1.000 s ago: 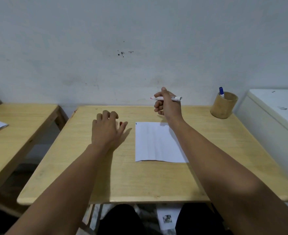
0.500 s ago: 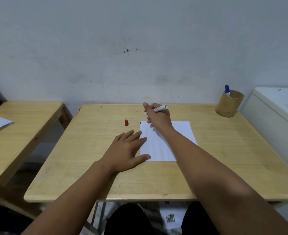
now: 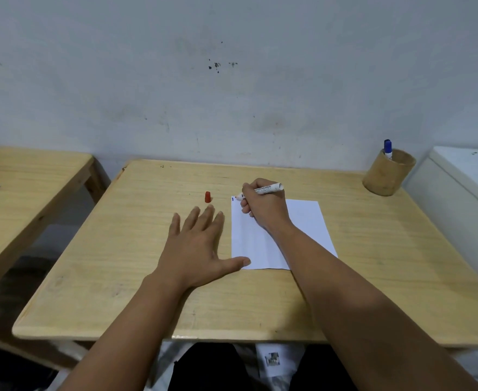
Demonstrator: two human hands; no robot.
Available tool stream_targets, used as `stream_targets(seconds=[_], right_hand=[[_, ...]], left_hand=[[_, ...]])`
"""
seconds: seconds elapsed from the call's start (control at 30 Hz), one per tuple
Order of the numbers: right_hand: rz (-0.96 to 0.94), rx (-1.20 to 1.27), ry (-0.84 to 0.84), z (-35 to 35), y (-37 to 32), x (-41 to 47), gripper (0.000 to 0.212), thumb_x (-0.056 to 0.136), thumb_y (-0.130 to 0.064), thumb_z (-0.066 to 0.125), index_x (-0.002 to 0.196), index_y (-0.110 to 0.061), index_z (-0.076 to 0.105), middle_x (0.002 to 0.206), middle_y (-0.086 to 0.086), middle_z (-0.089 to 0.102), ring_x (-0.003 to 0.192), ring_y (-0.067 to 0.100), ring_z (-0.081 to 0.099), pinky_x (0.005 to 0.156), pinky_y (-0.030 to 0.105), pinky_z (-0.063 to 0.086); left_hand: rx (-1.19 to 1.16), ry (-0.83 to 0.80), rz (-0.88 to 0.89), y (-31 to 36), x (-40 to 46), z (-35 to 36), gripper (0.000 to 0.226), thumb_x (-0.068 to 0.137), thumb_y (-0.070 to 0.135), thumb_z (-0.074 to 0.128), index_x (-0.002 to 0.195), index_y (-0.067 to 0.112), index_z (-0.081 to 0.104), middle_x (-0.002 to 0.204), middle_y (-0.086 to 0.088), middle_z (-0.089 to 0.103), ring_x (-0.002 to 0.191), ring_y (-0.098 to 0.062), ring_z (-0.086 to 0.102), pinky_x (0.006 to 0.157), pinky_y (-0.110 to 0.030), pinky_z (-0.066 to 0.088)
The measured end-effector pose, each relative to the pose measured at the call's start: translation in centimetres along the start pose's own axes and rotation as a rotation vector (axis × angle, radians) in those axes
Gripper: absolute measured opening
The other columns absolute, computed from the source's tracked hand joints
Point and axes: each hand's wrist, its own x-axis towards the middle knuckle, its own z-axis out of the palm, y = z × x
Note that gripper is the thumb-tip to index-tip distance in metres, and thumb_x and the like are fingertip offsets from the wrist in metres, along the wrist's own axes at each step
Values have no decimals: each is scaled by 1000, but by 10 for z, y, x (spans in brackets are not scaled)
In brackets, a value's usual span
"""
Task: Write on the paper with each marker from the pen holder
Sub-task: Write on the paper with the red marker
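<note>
A white sheet of paper [image 3: 305, 230] lies on the wooden table [image 3: 136, 277]. My right hand [image 3: 263, 206] grips an uncapped white marker [image 3: 266, 189] with its red tip at the paper's top left corner, beside a small blue mark. The marker's red cap [image 3: 208, 197] stands on the table left of the paper. My left hand [image 3: 197, 249] lies flat with fingers spread, thumb tip touching the paper's lower left edge. A round wooden pen holder [image 3: 387, 174] at the back right holds a blue-capped marker [image 3: 387, 148].
A second wooden table [image 3: 26, 182] stands to the left with a paper at its far edge. A white cabinet or appliance [image 3: 463, 176] adjoins the table on the right. A grey wall runs right behind the table.
My right hand came down from above the table to the paper's top left corner with the marker. My left hand let go of the red cap and slid back to the paper's lower edge.
</note>
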Motion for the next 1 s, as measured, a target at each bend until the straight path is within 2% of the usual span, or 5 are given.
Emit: stream_targets(seconds=[0.3, 0.77, 0.87, 0.93, 1.0], right_hand=[[-24, -78, -6, 3, 3, 1, 27, 90, -32, 71, 78, -8, 74, 72, 6, 80, 60, 17, 73, 61, 32, 56], [-22, -67, -22, 3, 3, 0, 28, 87, -28, 70, 69, -7, 65, 68, 9, 77, 59, 18, 70, 61, 34, 54], [-7, 40, -27, 0, 0, 0, 29, 94, -24, 71, 77, 0, 68, 73, 19, 76, 56, 19, 65, 55, 28, 49], [11, 79, -34, -1, -4, 0, 28, 93, -25, 72, 75, -4, 69, 70, 14, 75, 56, 20, 64, 53, 27, 47], [36, 96, -41, -1, -8, 1, 24, 91, -26, 74, 75, -9, 68, 71, 11, 75, 57, 22, 62, 52, 27, 45]], left_hand=[[20, -27, 8, 0, 0, -2, 119, 69, 102, 25, 164, 29, 20, 174, 4, 6, 161, -22, -3, 126, -58, -2], [28, -35, 10, 3, -1, -4, 119, 70, 101, 24, 163, 28, 20, 174, 3, 7, 161, -21, -3, 127, -58, -2], [-67, 45, 2, 3, -1, -5, 103, 79, 94, 26, 156, 28, 38, 168, 3, 29, 156, -20, 21, 126, -55, 10], [-206, 236, -74, 0, 6, -9, 75, 90, 79, 33, 143, 30, 52, 150, 5, 50, 132, -17, 54, 115, -51, 36], [-325, 372, -167, -2, 20, -20, 55, 94, 61, 43, 140, 32, 54, 141, 7, 54, 111, -16, 66, 99, -47, 50]])
